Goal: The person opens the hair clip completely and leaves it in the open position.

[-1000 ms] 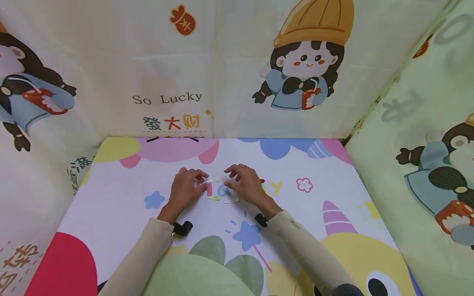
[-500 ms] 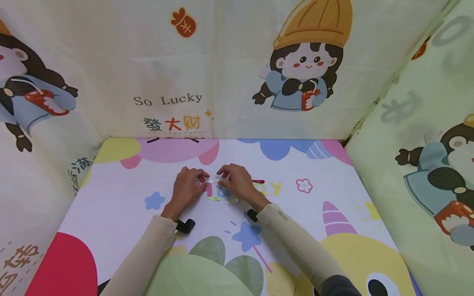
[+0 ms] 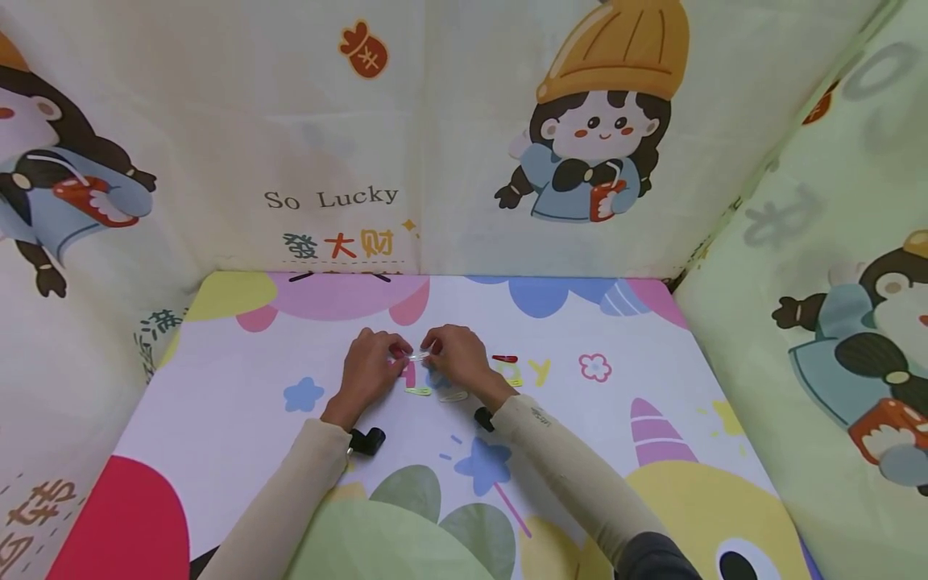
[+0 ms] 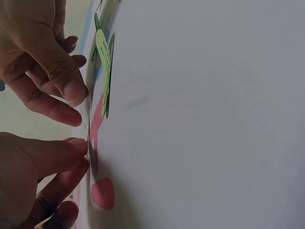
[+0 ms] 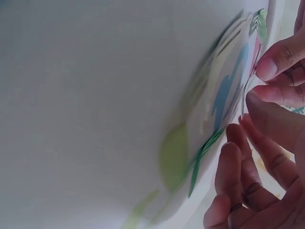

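Note:
Between the thumb and index finger of my left hand (image 3: 367,369) a clear or silvery hair clip (image 3: 418,355) is pinched by its left end, just above the mat. My right hand (image 3: 457,358) curves around its other end. In the left wrist view its thumb and index finger stand apart, with the clip's thin edge beside them. Whether they touch the clip I cannot tell. Nearer the wrists lie a light green hair clip (image 3: 418,391) and a pale hair clip (image 3: 453,395). A dark green hair clip (image 5: 205,151) shows in the right wrist view.
A red hair clip (image 3: 505,358) lies right of my right hand, above a yellow printed shape (image 3: 511,374). The printed mat (image 3: 239,435) covers the tabletop, with cartoon-patterned cloth walls (image 3: 464,161) at the back and both sides.
My right hand has moved left to the free end of the clear hair clip, uncovering the red clip. The left hand keeps its pinch on the clip and has barely moved.

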`<state>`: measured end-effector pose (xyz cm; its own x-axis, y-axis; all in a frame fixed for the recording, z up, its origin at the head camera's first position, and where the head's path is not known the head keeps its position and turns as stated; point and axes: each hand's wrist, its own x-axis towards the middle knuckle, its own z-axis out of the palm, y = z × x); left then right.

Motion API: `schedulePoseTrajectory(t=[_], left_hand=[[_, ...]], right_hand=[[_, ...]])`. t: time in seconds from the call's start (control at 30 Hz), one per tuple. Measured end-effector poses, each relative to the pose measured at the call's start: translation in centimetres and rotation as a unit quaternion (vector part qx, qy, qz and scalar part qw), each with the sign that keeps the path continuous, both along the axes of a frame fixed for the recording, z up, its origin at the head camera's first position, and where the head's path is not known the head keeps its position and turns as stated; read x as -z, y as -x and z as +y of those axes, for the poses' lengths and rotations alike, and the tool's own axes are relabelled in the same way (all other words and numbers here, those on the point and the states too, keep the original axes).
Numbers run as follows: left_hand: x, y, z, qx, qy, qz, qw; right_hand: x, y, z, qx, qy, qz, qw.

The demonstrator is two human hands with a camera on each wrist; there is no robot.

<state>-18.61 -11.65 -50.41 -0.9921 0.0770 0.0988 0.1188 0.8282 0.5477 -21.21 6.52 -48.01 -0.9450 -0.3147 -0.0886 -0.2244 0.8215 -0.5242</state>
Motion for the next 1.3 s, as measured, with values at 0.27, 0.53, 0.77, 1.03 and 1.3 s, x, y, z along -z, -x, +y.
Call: schedulePoseTrajectory(t=[0.27,0.53,0.77,1.03,1.3], left_hand=[[0.3,0.1,0.3,0.001,0.001,0.004,1.0000],[0.2,-0.2,0.3,0.010,-0.015,-0.003,0.9998],[-0.7,-0.7,0.3,0.008,-0.068,0.002,0.9977],[-1.5,-1.4,-0.4,-0.007,-0.158,-0.029,0.9869],[-2.5,-2.1,-0.5,-0.012,-0.237,-0.071,0.9688]], right_hand=[[0.4,0.2,-0.3,0.005,-0.016,0.004,0.9999],[0.3,-0.2,-0.1,0.015,0.021,-0.022,0.9994],[-0.2,-0.7,0.6,0.028,0.090,-0.040,0.9947],[-1.1,-1.1,1.3,0.034,0.176,-0.034,0.9832],[-1.4,-1.4,1.4,0.058,0.223,-0.032,0.9725]])
